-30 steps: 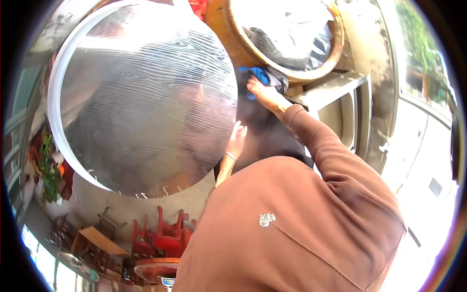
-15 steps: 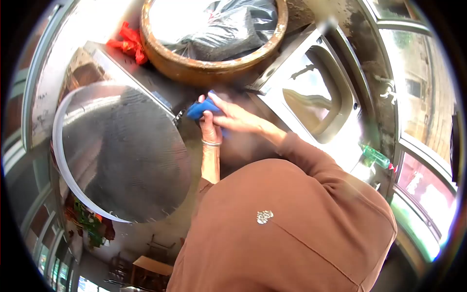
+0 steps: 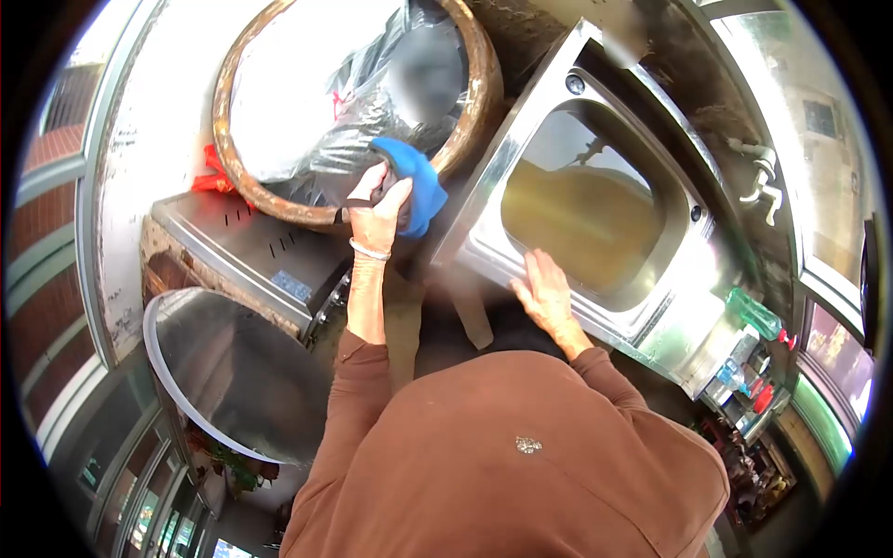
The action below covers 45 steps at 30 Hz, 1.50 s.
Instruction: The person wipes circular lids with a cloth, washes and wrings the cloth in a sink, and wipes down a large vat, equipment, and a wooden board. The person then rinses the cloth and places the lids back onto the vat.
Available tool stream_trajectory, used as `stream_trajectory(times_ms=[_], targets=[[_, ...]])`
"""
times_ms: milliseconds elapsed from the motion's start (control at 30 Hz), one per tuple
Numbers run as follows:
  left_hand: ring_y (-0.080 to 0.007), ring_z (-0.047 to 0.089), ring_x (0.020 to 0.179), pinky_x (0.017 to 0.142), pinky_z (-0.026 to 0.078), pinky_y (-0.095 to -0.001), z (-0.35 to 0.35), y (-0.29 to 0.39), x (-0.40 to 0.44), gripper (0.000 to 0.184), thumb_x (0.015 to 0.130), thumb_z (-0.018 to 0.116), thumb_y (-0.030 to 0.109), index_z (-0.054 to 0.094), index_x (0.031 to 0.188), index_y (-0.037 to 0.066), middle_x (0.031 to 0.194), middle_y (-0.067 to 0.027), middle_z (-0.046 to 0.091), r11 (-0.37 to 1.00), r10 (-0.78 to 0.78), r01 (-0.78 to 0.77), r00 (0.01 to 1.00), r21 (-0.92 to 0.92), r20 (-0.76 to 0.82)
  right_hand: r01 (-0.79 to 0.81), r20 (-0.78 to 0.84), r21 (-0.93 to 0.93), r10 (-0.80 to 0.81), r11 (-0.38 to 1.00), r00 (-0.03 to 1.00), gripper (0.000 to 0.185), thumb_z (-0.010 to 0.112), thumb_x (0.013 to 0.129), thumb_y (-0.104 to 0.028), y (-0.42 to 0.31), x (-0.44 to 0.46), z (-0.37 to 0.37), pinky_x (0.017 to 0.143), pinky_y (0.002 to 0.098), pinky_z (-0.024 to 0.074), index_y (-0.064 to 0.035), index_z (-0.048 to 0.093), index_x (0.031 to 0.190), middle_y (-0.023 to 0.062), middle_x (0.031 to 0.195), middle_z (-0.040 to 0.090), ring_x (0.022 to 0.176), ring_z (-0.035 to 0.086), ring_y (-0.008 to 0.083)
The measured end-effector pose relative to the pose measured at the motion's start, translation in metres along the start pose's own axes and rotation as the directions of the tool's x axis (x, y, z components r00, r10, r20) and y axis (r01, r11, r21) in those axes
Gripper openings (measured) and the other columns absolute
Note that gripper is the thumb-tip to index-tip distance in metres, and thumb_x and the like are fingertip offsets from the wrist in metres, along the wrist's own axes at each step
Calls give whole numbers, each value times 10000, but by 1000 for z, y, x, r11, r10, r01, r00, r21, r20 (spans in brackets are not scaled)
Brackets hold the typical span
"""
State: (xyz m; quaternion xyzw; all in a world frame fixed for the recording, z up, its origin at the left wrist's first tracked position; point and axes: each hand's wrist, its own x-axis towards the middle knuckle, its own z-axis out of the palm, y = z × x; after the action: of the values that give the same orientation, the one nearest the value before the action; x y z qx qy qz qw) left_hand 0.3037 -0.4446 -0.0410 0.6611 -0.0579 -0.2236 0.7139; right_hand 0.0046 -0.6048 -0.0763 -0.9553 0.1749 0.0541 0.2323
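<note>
The fingers of your left hand (image 3: 377, 216) are clenched around a bunched blue cloth (image 3: 423, 188), its folds spilling out past your thumb on the right. The cloth sits over the near edge of a large brown-rimmed crock (image 3: 479, 60); you cannot tell from this angle whether it touches that rim. The fingers of your right hand (image 3: 549, 302) are released, holding nothing: the hand lies with its back up and fingers extended on the near edge of a steel sink (image 3: 484, 219). Murky yellowish-brown water (image 3: 577, 219) stands in the basin just beyond those fingertips. A pale bracelet (image 3: 369, 251) circles your left wrist, and the brown sleeve (image 3: 349, 395) ends a little below it. Inside the crock lies shiny clear plastic (image 3: 349, 126), and beside its left side is a crumpled red bundle (image 3: 212, 174). Nearer you on the left stands a slotted steel unit (image 3: 251, 246), with a round white-rimmed screen (image 3: 251, 372) tilted in front of it. Past the sink, to the right, a tap (image 3: 765, 191) juts from the wall, and a green plastic bottle (image 3: 753, 314) lies farther round, its red cap pointing away from the basin.
</note>
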Motion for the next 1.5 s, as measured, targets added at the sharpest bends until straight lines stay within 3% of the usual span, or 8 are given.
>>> stream_trajectory(times_ms=[167, 300, 533, 733, 800, 1267, 1333, 1500], targets=[[-205, 628, 915, 852, 491, -303, 101, 59, 110, 281, 839, 694, 69, 634, 1093, -34, 976, -96, 666, 864, 392, -434, 898, 256, 201, 5, -74, 40, -2, 999, 997, 610, 722, 798, -348, 3, 6, -4, 888, 460, 459, 11, 525, 1250, 197, 1195, 569, 1105, 565, 366], [-361, 617, 1056, 974, 452, -444, 186, 26, 253, 297, 911, 573, 156, 640, 1153, -3, 1134, -210, 648, 357, 687, -837, 536, 415, 490, -26, -71, 81, 32, 996, 997, 638, 740, 786, -375, 9, 6, -4, 900, 462, 458, 22, 531, 1240, 208, 1200, 574, 1114, 563, 377], [-258, 687, 1029, 949, 394, -567, 239, -73, 317, 223, 872, 593, 176, 759, 1020, 155, 1051, -82, 736, -425, -339, -761, 636, 490, 693, -32, -110, 119, 45, 992, 993, 676, 775, 765, -400, 24, 6, 6, 916, 467, 471, 49, 539, 1212, 219, 1175, 604, 1087, 584, 379], [-179, 659, 983, 912, 412, -472, 205, -84, 257, 164, 847, 605, 199, 746, 930, 187, 928, 5, 720, -399, -397, -908, 295, 126, 869, -57, -172, 180, 88, 982, 981, 602, 784, 771, -343, 25, 0, 7, 925, 457, 475, 41, 566, 1179, 190, 1156, 621, 1095, 583, 365], [-137, 562, 1116, 1075, 302, -525, 166, -113, 227, 152, 819, 624, 242, 735, 921, 227, 943, 85, 682, -320, -124, -945, 104, 59, 987, -51, -177, 189, 85, 981, 981, 583, 778, 776, -337, 24, -7, 11, 924, 458, 475, 35, 570, 1174, 185, 1154, 623, 1099, 581, 364], [-228, 454, 1312, 1176, 130, -592, 124, -82, 199, 264, 736, 611, 109, 718, 977, 93, 1112, -12, 650, 17, -25, -1000, 0, 0, 1000, -37, -247, 208, 89, 978, 965, 435, 758, 817, -260, 27, -17, 22, 872, 442, 507, 27, 620, 1113, 189, 1069, 657, 984, 627, 362], [-266, 500, 1257, 1086, 353, -489, 120, -71, 214, 291, 687, 607, 28, 667, 969, 69, 1069, -69, 644, 180, 220, -982, -9, -49, 975, -43, -241, 206, 93, 978, 966, 421, 748, 823, -248, 24, -15, 23, 875, 443, 506, 26, 618, 1115, 188, 1071, 655, 984, 626, 360], [-376, 661, 888, 788, 501, -447, 105, 42, 150, 320, 942, 570, 313, 665, 1075, 38, 905, -202, 675, 748, 327, -578, 748, 326, 577, -32, -226, 109, 56, 994, 972, 397, 717, 812, -189, 19, -10, 22, 868, 450, 505, 30, 610, 1126, 190, 1066, 642, 979, 618, 379]])
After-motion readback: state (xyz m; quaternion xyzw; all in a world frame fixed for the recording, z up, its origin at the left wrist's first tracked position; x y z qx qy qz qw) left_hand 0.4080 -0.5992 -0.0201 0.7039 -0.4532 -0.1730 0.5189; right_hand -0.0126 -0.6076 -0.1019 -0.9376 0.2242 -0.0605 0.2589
